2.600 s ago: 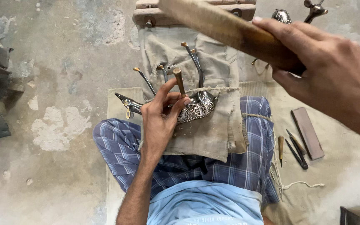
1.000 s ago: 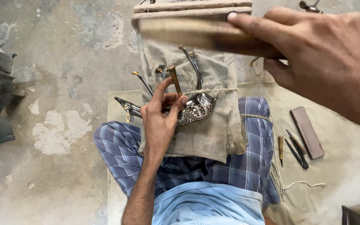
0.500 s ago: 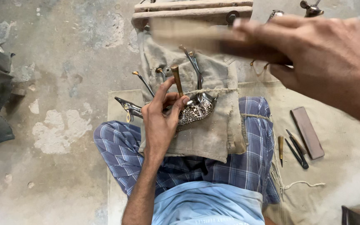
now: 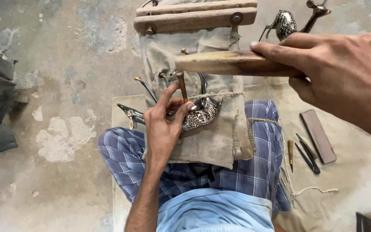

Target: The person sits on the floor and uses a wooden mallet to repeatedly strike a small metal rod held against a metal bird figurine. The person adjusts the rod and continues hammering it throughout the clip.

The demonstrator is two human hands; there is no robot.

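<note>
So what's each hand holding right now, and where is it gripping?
The left hand pinches a chisel at mid-shaft, tip on the engraved metal piece. The right hand grips a wooden mallet at one end.

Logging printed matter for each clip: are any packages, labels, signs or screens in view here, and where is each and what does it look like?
No packages, signs or screens in view.
Only printed item: a short line of small dark lettering on the light blue shirt, at the bottom edge of the picture, below the checked blue cloth over the lap.
</note>
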